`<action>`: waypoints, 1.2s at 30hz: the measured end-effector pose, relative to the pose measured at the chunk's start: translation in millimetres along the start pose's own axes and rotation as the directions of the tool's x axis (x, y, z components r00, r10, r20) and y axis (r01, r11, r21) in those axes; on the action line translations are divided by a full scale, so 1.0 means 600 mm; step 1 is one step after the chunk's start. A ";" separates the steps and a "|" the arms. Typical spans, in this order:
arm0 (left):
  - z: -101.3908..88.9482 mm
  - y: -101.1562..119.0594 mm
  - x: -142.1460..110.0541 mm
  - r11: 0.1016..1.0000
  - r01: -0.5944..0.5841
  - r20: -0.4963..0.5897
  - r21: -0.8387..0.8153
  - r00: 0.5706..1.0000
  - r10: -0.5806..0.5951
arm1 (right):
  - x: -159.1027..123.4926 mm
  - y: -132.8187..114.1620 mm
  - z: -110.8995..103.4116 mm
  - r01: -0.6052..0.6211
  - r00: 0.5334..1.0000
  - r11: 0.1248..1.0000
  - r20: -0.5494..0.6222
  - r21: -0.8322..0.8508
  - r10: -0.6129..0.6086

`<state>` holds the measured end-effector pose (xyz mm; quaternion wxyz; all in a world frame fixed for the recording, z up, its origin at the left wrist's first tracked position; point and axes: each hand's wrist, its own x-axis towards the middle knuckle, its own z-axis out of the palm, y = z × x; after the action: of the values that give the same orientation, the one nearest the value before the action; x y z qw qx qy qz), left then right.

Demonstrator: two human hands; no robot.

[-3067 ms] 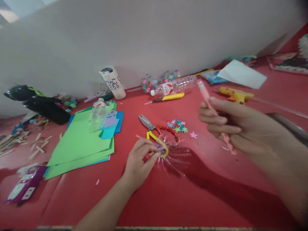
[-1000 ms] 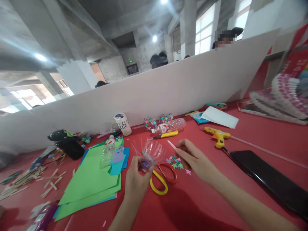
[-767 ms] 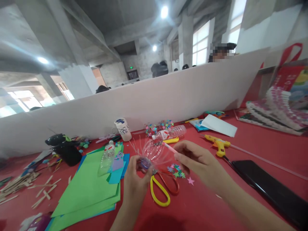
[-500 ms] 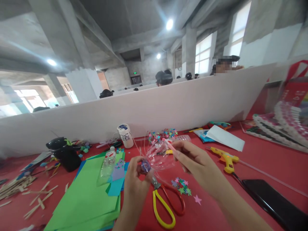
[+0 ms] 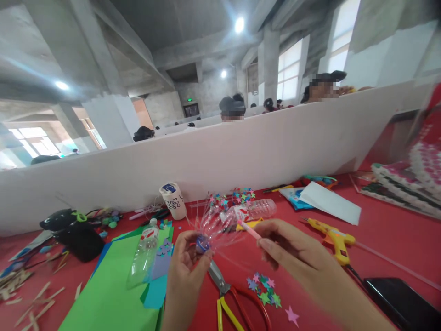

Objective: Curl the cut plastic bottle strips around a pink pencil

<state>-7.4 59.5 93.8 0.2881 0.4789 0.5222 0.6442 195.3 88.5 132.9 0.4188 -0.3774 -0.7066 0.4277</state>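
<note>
Bottle [image 5: 214,226], cut into strips, grasped at purple end in left hand [image 5: 186,271], fanning beyond that grip, stick [image 5: 250,230] pinched in right hand [image 5: 298,255], tip angled leftward, scissors [image 5: 219,280] just right of left grip, stars [image 5: 264,296] below right.

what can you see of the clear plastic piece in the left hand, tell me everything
The clear plastic piece looks thin and shiny, with narrow strips fanning up and out from a round purple-blue end that resembles a bottle cap. The left hand grips it by that end, and it appears raised above the table. The pink stick overlaps the strips in view; whether they touch is unclear. Some strips are too faint to trace.
</note>
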 end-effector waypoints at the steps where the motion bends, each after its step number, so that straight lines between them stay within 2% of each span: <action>1: -0.003 -0.002 0.001 1.000 0.014 0.016 0.015 1.000 -0.014 | 0.001 -0.001 0.002 0.016 1.000 0.999 0.015 -0.042 -0.016; 6: -0.006 -0.002 0.002 0.996 0.034 0.038 0.086 0.999 -0.038 | 0.007 -0.001 0.012 0.075 0.997 0.980 0.048 -0.186 -0.067; 11: -0.002 -0.008 0.005 0.988 -0.042 0.037 0.151 0.999 0.037 | 0.010 0.008 0.025 0.004 0.999 0.991 0.048 -0.135 0.003; 14: -0.001 -0.015 0.007 0.977 -0.074 0.042 0.202 0.997 0.067 | 0.008 0.011 0.032 0.000 0.999 0.992 0.047 -0.123 0.006; 22: 0.011 -0.017 -0.002 0.961 -0.085 0.096 0.263 0.994 0.062 | 0.011 0.018 0.039 -0.035 0.998 0.999 0.046 -0.038 0.037; 28: 0.014 -0.010 -0.004 0.960 -0.073 0.110 0.269 0.993 0.044 | 0.013 0.016 0.044 -0.028 0.999 0.999 0.030 -0.027 0.028; 36: 0.024 -0.021 -0.013 0.963 -0.070 0.106 0.260 0.993 0.044 | 0.012 0.014 0.056 -0.002 1.000 0.999 0.007 -0.037 0.002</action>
<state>7.0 61.7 79.5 0.2290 0.5593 0.5741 0.5525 163.6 88.1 117.3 0.4087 -0.3843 -0.7155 0.4163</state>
